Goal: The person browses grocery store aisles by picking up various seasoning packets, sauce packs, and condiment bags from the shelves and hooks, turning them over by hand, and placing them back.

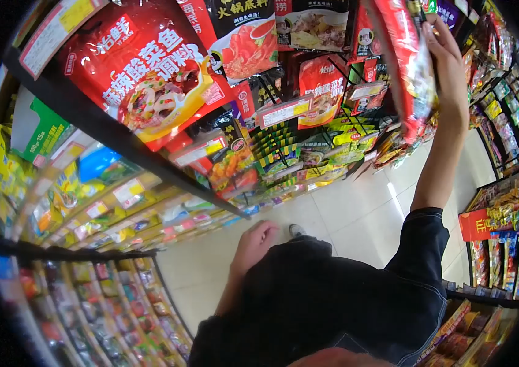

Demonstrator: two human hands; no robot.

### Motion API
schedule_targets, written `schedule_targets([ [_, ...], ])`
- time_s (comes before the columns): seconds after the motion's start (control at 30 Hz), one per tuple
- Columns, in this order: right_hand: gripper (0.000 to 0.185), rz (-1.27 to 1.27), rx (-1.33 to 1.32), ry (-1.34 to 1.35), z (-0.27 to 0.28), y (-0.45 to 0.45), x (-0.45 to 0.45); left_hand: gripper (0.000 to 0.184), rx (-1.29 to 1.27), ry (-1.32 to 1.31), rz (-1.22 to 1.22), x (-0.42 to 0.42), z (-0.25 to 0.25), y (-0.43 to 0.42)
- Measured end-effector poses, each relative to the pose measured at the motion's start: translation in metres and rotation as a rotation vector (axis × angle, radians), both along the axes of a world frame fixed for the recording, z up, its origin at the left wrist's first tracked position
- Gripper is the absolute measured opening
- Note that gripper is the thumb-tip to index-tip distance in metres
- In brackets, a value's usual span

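My right hand [446,61] is raised at the upper right, with its fingers closed at the edge of a red seasoning bag [401,67]. The bag is seen nearly edge-on and stands out from the rack; part of my grip is hidden behind it. Low by my body, my left hand [256,242] is loosely curled, with nothing visible in it. A large red seasoning bag [149,73] hangs close by at the upper left. Beside it are a black hotpot-base bag [244,40] and another red bag [321,88] further down.
A dark metal rail [168,165] slants across the left, with price tags [284,112] along the hooks. Shelves of packets [97,300] stand at lower left, and more shelves [507,116] line the right side. Pale floor tiles [357,208] and a shoe [296,230] show below.
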State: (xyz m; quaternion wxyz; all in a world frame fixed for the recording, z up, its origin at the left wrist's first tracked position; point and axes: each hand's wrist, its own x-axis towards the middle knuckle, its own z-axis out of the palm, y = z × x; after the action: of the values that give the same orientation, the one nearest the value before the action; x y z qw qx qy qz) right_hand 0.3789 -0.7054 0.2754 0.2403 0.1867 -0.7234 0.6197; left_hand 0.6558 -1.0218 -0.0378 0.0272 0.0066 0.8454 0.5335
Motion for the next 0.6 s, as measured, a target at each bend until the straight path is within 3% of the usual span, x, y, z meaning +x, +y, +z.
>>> schedule_targets([
  [0.03,0.045,0.0,-0.038,-0.033,0.001,0.008,0.001,0.014,-0.004,0.017,-0.002,-0.011,0.012,0.005],
  [0.1,0.048,0.008,-0.132,-0.072,-0.009,0.019,0.007,0.013,0.017,0.044,-0.007,-0.025,0.022,0.015],
  [0.2,0.022,0.211,-0.036,-0.153,-0.03,0.033,0.019,0.012,0.137,0.095,-0.005,-0.047,0.021,0.03],
  [0.23,0.02,0.232,0.275,-0.092,-0.048,0.054,0.02,0.011,0.206,0.097,0.006,-0.051,0.018,0.035],
  [0.27,0.017,0.221,0.271,-0.132,-0.073,0.056,0.035,0.011,0.275,0.095,0.017,-0.053,0.016,0.041],
  [0.3,0.014,0.263,0.548,-0.042,-0.096,0.07,0.041,0.017,0.412,-0.013,0.013,-0.056,0.017,0.04],
  [0.37,0.011,0.473,0.601,-0.284,-0.144,0.067,0.072,0.023,0.734,0.036,0.007,-0.07,0.017,0.039],
  [0.4,0.012,0.514,0.643,-0.258,-0.175,0.059,0.079,0.027,0.895,0.062,0.011,-0.077,0.018,0.038],
  [0.43,0.012,0.539,0.61,-0.364,-0.202,0.051,0.084,0.034,0.841,-0.059,0.051,-0.084,0.025,0.037],
  [0.47,0.011,0.563,0.573,-0.469,-0.227,0.041,0.089,0.034,0.656,0.06,0.091,-0.085,0.037,0.047],
  [0.53,0.013,0.456,0.491,-0.452,-0.273,0.02,0.096,0.035,0.282,-0.108,0.002,-0.095,0.053,0.05],
  [0.6,0.011,0.334,0.45,-0.463,-0.28,0.0,0.101,0.036,0.053,0.106,0.24,-0.109,0.061,0.075],
])
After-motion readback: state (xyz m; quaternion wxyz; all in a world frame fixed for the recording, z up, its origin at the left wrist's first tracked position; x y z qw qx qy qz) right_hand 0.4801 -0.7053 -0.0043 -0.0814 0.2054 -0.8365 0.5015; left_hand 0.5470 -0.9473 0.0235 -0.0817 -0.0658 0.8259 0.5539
